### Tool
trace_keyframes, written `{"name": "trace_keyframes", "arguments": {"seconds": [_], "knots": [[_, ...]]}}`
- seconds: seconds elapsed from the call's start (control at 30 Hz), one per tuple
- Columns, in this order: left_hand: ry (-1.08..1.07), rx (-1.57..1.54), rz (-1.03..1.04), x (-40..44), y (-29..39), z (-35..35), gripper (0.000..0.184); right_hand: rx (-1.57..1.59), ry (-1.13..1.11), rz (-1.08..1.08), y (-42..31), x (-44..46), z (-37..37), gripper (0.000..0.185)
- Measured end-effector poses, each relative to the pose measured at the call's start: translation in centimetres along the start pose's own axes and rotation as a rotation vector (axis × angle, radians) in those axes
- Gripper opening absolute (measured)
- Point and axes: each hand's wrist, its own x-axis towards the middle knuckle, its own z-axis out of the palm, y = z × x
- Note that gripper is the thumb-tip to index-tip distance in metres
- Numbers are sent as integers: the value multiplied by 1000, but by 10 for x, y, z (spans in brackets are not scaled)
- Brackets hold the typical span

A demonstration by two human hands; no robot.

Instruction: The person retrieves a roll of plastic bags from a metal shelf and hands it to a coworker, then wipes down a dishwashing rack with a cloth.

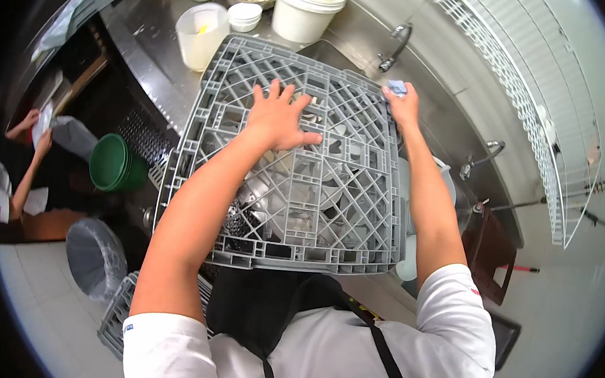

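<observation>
A large grey plastic dish rack (303,204) lies in front of my body, its lattice facing up. Through the lattice, dishes and shiny metal pieces show, too covered to tell apart. My left hand (279,118) rests on the lattice near the upper middle, palm down with fingers spread. At the rack's upper right corner is my right hand (403,106), its fingers closed on a small blue-and-white cloth (396,88). Whether this hand also touches the rack's edge is hard to tell.
White tubs (308,12) and a clear container (201,37) stand beyond the rack. Taps (396,48) line the sink wall at right, beneath a white wire shelf (510,70). At left are a green bucket (115,164), a lined bin (95,258) and a co-worker's hands (36,133).
</observation>
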Motion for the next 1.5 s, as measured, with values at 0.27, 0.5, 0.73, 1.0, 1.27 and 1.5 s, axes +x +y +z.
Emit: {"name": "trace_keyframes", "arguments": {"seconds": [0.27, 0.5, 0.73, 1.0, 1.27, 1.5], "knots": [[-13, -39, 7, 0, 0, -2, 98, -224, -354, -363, -24, -29, -23, 25], [-2, -37, 20, 1, 1, -2, 97, -293, -123, -340, -24, -19, -33, 20], [18, -12, 32, 1, 4, 1, 96, -186, 92, -55, -43, -18, -46, 29], [25, 8, 38, 4, 3, 1, 97, -471, -299, -204, -14, -33, -11, 29], [34, 17, 32, 3, 2, 4, 96, -833, -433, -179, -51, -33, 5, 14], [13, 30, 4, 4, 4, 1, 97, -565, -206, 67, -26, -33, 19, 18]]}}
